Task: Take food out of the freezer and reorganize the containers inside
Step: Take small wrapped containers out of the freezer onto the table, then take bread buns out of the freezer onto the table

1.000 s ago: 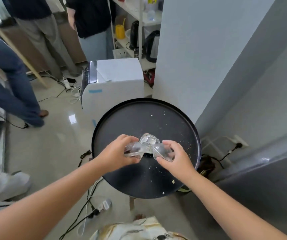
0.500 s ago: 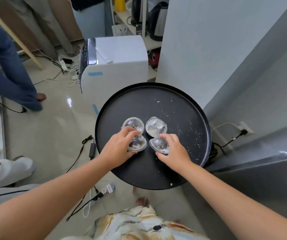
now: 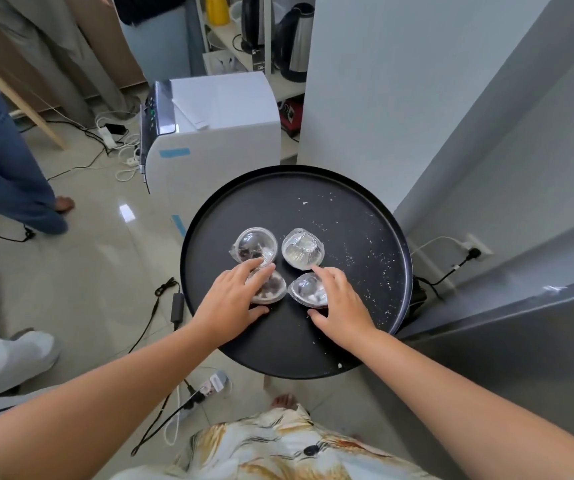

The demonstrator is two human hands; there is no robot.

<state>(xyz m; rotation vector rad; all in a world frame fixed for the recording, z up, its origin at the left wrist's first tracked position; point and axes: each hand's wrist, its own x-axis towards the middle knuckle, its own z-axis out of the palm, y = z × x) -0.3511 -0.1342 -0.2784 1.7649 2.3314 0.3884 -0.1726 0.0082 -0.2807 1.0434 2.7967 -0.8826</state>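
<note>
Nearest, a patterned garment hung below two bare forearms reaching out over a round black tabletop speckled with white crumbs. The left hand lay spread over the near-left clear domed container, fingers loosely splayed on its lid, not closed around it. The right hand rested likewise on the near-right container, its grip open, thumb down on the tabletop. Just beyond them sat the far-left container and the far-right container, untouched, all four clustered close together. Farther off stood a white appliance, cables on the floor, and a kettle on a shelf
</note>
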